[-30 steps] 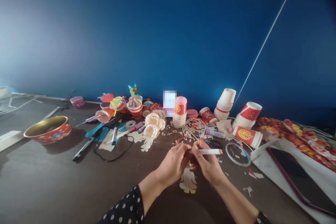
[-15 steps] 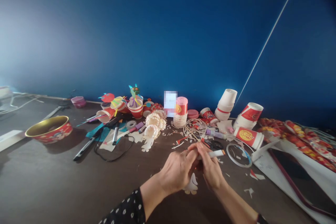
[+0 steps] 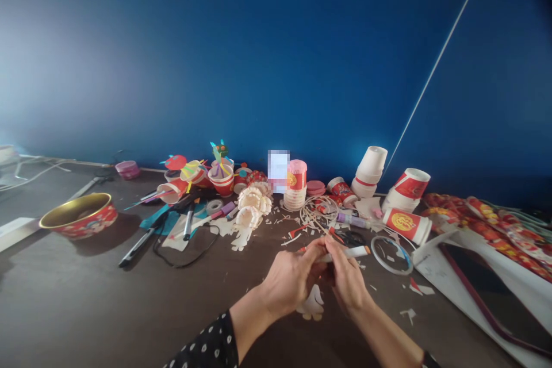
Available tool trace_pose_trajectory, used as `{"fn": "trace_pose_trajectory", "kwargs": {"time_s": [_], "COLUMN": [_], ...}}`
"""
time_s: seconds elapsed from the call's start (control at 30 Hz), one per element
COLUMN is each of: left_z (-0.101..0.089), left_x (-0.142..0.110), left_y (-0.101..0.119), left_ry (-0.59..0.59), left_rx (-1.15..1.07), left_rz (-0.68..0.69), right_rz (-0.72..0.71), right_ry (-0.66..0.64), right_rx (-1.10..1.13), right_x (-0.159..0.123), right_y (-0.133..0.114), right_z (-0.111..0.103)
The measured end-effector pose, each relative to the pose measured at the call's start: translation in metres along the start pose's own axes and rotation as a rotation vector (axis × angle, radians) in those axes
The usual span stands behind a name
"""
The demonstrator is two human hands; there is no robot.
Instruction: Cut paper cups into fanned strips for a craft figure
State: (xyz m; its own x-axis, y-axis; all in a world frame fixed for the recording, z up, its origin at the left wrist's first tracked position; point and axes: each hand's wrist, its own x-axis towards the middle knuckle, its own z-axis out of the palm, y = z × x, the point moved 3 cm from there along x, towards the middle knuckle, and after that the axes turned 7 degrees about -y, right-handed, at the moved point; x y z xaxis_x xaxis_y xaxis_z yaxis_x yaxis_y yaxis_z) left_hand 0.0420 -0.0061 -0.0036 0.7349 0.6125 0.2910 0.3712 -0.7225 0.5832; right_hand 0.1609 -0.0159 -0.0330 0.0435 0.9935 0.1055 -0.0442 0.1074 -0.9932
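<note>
My left hand (image 3: 290, 279) and my right hand (image 3: 347, 276) meet near the middle of the table, fingers closed around a white marker (image 3: 357, 251) with an orange end. The marker lies roughly level, its orange end sticking out to the right past my right hand. A bit of orange-red also shows at the left, by my left fingertips. My fingers hide the marker's middle. Below my hands a white paper cutout (image 3: 316, 301) with rounded lobes lies on the table, partly covered by my left hand.
Paper scraps (image 3: 409, 315) lie around my hands. Behind are curled paper-cup pieces (image 3: 250, 213), a cup stack (image 3: 295, 198) and white cups (image 3: 371, 167). A tape ring (image 3: 391, 256) and phone (image 3: 487, 293) lie right; a red-gold bowl (image 3: 80, 224) and pens (image 3: 140, 244) lie left.
My fingers have shifted slightly around the marker, and more of its white barrel shows between my hands. An orange-red bit now appears by my left fingertips. The camera view has moved slightly.
</note>
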Motion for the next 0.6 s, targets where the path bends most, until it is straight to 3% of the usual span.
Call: {"fn": "trace_pose_trajectory", "kwargs": {"time_s": [0.17,0.3,0.37,0.47,0.6], "left_z": [-0.005,-0.018,-0.020,-0.017,-0.010], "left_x": [-0.002,-0.004,-0.003,-0.002,-0.001], "left_y": [-0.005,-0.026,-0.041,-0.059,-0.060], "left_ry": [0.033,0.324,0.398,0.389,0.248], "left_rx": [0.032,0.006,-0.008,-0.039,-0.135], "left_rz": [-0.062,-0.267,-0.388,-0.551,-0.549], "right_rz": [-0.031,-0.042,-0.064,-0.101,-0.124], "right_ry": [0.073,0.161,0.186,0.192,0.141], "right_rx": [0.045,0.101,0.101,0.096,0.099], "right_x": [0.000,0.002,0.004,0.006,0.005], "right_y": [-0.003,-0.004,-0.005,-0.006,-0.004], "right_z": [-0.004,-0.013,-0.017,-0.019,-0.018]}}
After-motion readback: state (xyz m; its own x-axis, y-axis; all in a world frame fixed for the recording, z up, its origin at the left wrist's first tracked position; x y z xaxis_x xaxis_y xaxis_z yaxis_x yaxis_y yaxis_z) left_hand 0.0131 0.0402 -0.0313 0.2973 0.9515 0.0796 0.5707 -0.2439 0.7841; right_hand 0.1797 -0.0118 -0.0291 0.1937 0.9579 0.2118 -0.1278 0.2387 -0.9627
